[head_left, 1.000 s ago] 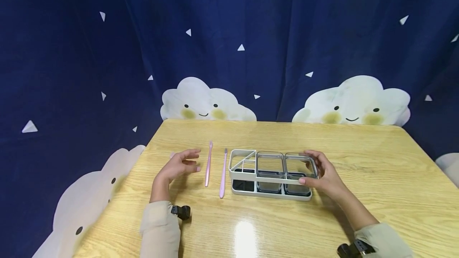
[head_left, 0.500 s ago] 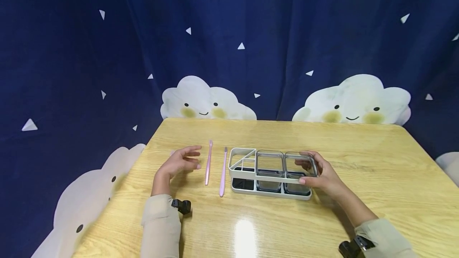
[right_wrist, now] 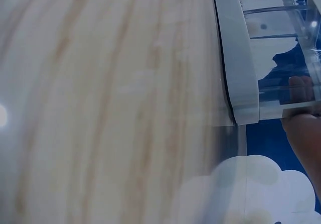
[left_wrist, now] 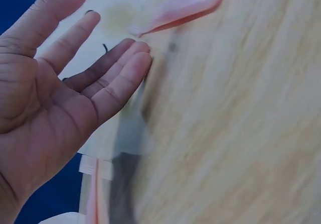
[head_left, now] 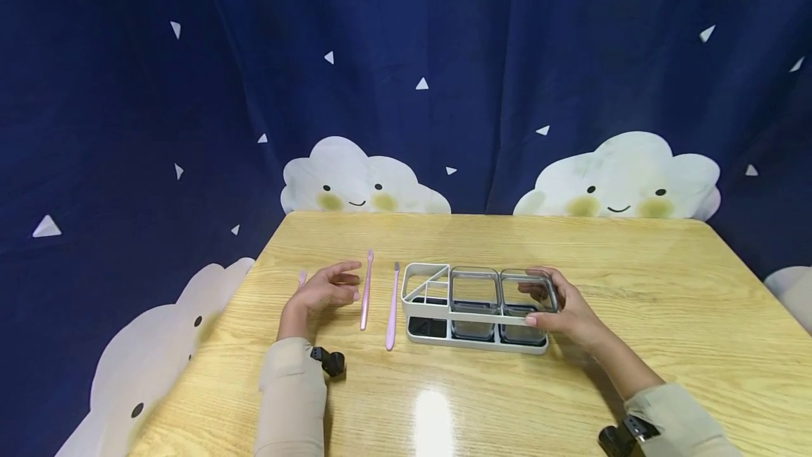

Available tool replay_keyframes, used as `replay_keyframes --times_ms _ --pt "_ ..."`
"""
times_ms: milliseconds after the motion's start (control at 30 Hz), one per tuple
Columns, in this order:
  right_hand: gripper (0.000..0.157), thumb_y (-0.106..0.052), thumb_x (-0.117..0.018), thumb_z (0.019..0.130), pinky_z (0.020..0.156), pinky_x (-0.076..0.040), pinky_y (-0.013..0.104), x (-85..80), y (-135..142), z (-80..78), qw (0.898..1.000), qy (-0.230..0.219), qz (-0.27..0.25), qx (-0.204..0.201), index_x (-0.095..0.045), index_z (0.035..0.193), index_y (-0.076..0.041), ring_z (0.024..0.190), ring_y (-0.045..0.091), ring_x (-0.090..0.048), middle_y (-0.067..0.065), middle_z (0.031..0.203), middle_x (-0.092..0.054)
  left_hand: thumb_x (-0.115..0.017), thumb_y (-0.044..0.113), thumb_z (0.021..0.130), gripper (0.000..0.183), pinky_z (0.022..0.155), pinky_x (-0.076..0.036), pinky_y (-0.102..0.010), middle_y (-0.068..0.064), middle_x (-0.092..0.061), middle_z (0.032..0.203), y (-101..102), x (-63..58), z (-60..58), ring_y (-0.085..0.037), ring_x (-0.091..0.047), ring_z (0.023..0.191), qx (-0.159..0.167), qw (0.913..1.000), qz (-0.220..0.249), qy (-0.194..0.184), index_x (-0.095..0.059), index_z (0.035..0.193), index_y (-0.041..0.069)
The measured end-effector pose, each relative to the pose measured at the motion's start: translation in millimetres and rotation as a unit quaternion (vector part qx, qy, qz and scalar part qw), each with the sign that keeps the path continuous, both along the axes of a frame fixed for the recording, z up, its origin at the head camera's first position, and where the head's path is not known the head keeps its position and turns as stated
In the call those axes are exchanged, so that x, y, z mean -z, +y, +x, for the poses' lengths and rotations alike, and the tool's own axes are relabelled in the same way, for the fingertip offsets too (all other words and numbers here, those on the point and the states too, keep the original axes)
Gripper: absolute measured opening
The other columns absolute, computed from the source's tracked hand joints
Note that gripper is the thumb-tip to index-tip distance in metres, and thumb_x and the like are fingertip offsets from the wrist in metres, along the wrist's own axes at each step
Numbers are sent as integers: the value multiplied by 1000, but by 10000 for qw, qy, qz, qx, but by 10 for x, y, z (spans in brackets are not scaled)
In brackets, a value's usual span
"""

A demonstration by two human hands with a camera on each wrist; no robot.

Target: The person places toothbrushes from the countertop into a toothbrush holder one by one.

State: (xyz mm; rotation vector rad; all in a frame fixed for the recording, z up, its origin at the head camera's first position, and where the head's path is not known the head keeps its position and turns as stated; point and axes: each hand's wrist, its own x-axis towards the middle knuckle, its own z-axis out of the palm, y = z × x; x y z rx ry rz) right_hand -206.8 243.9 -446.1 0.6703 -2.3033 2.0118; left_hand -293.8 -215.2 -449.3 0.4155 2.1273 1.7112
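Observation:
A white toothbrush holder [head_left: 426,310] with two clear cups [head_left: 475,289] stands on the table. My right hand [head_left: 567,312] grips its right end, thumb on the front rim and fingers behind the right cup; the right wrist view catches only part of the hand [right_wrist: 303,128] at the holder's end. My left hand [head_left: 325,291] hovers over the table with loosely bent fingers and nothing in it. Just right of it lies a pink toothbrush [head_left: 366,295], then a lilac toothbrush [head_left: 391,309] beside the holder. Another pink toothbrush head [head_left: 302,277] peeks out behind the left hand, its handle hidden.
The wooden table [head_left: 507,400] has its far edge against a dark blue curtain [head_left: 380,34] with cloud figures. A bright light reflection [head_left: 433,422] shows near the front.
My left hand has shifted slightly right, towards the nearer pink toothbrush, and more of the toothbrush head behind it shows. The right hand keeps its grip, and the holder stays put.

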Motion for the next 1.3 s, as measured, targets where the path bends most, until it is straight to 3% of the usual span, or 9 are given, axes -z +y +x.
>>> replay_keyframes --times_ms 267,633,1100,1300 --pt "70 7 -67 75 91 -44 29 -5 -29 -7 9998 50 -104 -134 -31 135 6 114 27 -50 19 123 -52 -66 -8 79 69 79 -51 -36 -24 -46 122 60 29 -81 -25 -55 98 -608 9962 -256 -562 -38 141 3" --pt "70 8 -67 74 92 -42 25 -5 -31 -31 9998 85 -141 -75 -33 134 5 113 26 -51 17 121 -54 -71 -13 72 68 69 -53 -31 -15 -52 95 122 41 -153 -17 -57 69 -873 9923 -413 -773 -43 134 -4" --pt "69 7 -67 75 94 -40 23 -9 -1 -23 10000 12 -44 27 -33 135 4 114 25 -51 17 121 -54 -81 -5 65 68 64 -53 -28 -11 -50 88 303 35 -121 -17 -51 70 -1428 9836 -1012 -425 -54 127 1" --pt "69 7 -68 74 93 -40 22 5 -12 -6 10000 22 -35 47 -33 134 5 112 24 -52 23 120 -53 -79 -7 65 68 62 -53 -30 -11 -50 86 350 48 -101 -18 -56 65 -1465 9813 -1123 -552 -52 128 1"
